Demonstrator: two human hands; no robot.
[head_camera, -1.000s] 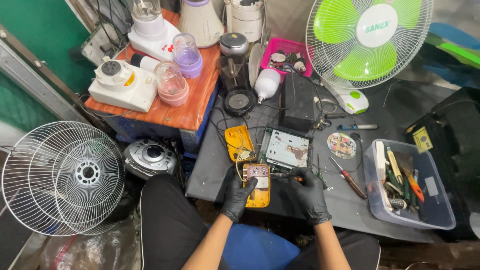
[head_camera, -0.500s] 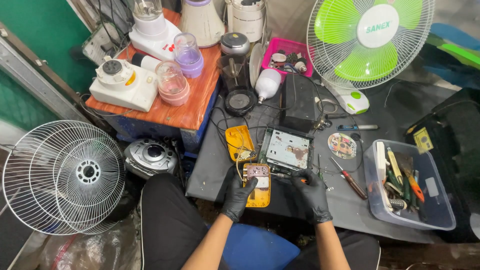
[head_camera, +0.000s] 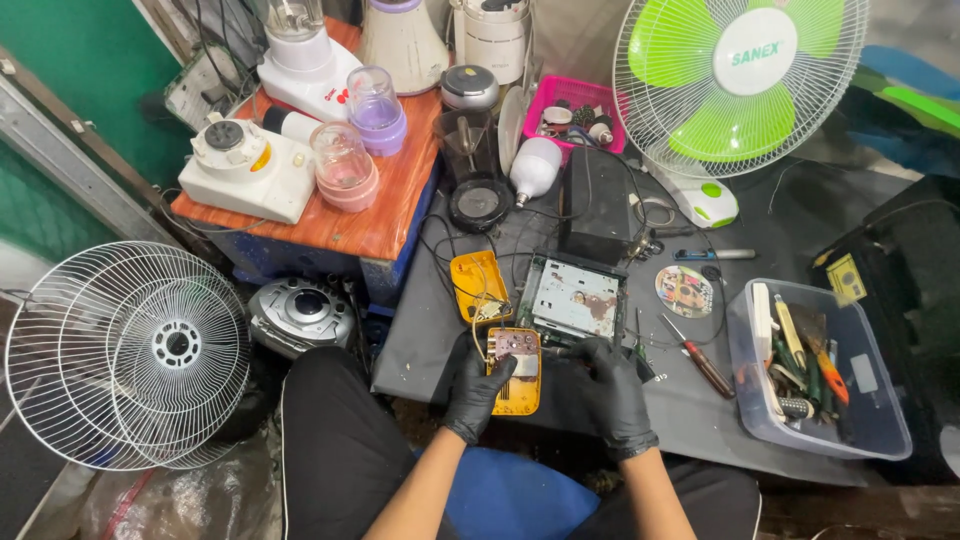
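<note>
The opened yellow plastic case half with a small circuit board in it (head_camera: 516, 370) lies at the near edge of the dark work table (head_camera: 800, 215), its long axis running away from the person, the board end pointing toward the far side. Its matching yellow plastic shell (head_camera: 477, 284) sits just beyond it, tilted slightly left, joined by thin wires.

The left hand (head_camera: 476, 385), in a black glove, comes up from below with the forearm angled right; its fingers curl around the case half's left edge and grip it. The right hand (head_camera: 612, 385), also black-gloved, rests with fingers bent near the case's right side, by the open grey metal chassis with a pale board (head_camera: 575, 300); whether it grips anything cannot be told.

A red-handled screwdriver (head_camera: 692, 354) lies right of the hand, near a shiny disc (head_camera: 684, 291) and a clear plastic tub of tools (head_camera: 868, 420). A white wire fan guard (head_camera: 125, 352) stands on the left.
</note>
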